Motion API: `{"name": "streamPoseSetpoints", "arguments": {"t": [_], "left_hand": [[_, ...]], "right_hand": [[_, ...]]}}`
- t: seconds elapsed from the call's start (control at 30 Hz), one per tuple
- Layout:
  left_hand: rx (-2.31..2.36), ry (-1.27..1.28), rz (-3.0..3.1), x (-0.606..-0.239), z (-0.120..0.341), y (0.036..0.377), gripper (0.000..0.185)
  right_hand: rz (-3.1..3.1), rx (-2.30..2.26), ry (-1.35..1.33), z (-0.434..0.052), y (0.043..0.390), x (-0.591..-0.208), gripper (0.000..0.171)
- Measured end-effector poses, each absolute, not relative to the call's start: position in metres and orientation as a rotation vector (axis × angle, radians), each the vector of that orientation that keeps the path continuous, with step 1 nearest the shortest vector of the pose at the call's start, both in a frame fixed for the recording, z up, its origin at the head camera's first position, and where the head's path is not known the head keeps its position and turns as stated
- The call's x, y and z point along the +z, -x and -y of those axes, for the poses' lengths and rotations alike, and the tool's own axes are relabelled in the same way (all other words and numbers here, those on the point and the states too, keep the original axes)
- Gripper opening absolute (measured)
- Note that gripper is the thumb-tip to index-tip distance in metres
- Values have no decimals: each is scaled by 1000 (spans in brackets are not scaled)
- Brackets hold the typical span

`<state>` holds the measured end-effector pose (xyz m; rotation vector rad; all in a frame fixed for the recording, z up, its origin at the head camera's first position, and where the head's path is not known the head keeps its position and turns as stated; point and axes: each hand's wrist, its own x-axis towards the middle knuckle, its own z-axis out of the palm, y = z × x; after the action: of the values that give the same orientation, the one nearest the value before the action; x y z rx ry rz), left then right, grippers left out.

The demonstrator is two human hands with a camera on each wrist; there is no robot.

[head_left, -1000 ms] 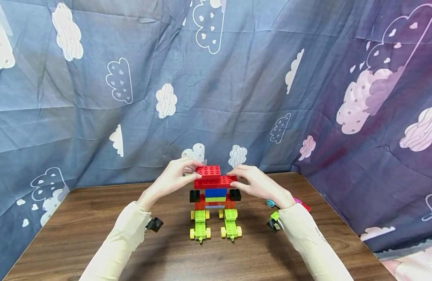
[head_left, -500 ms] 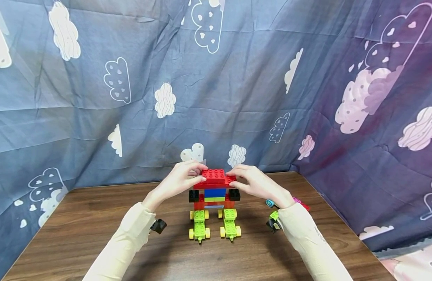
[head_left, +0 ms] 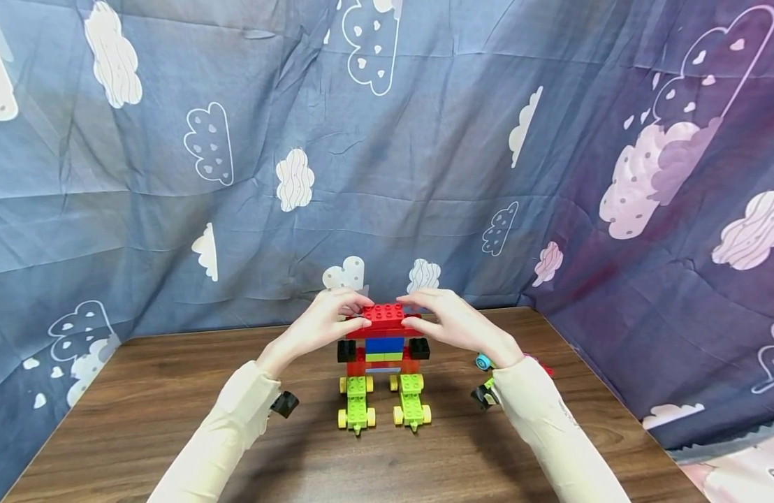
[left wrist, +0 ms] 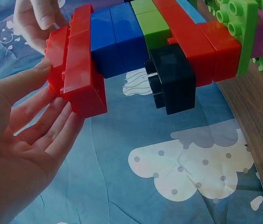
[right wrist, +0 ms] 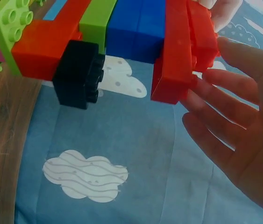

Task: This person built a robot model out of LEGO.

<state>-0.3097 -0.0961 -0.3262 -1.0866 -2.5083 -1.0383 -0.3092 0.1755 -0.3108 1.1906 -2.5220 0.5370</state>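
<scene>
"What takes up the most room?"

"The blue cloth [head_left: 425, 175] printed with pale clouds, hanging behind and along the right side. Next comes the brown wooden table [head_left: 142, 391]."

"And on it?"

"A block figure [head_left: 384, 358], upright near the middle of the table, between two forearms in cream sleeves [head_left: 214, 426]. Its upper part is a wide red row [head_left: 357, 333]."

"Where are the hands?"

"At the top of the figure, one on each side. The left hand [head_left: 314, 321] pinches one end of the top brick between thumb and fingers."

"The right?"

"The right hand [head_left: 453, 321] has the same grip on the other end, thumb on the near side, its lower fingers spread apart."

"What does the figure stand on?"

"Two lime-green wheeled bases [head_left: 357, 405], side by side with a gap between, on yellow wheels."

"And that top brick?"

"The red top brick [head_left: 384, 316] sits over the wide row and is shorter than it. I cannot tell whether it is pressed fully home."

"Anything smaller?"

"Black bricks [head_left: 346, 351], one on each flank, and a turquoise wheel [head_left: 483, 362] beyond the right wrist, partly hidden."
</scene>
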Motion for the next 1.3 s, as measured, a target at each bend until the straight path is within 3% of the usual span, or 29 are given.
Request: {"name": "streamPoseSetpoints", "arguments": {"t": [0.43, 1.3], "left_hand": [[-983, 1090, 2519, -324, 96, 310, 35], [-1009, 1068, 2525, -325, 96, 311, 32]], "right_hand": [[2534, 526, -1199, -169, 312, -309, 33], [2537, 573, -1199, -167, 312, -309, 31]]}}
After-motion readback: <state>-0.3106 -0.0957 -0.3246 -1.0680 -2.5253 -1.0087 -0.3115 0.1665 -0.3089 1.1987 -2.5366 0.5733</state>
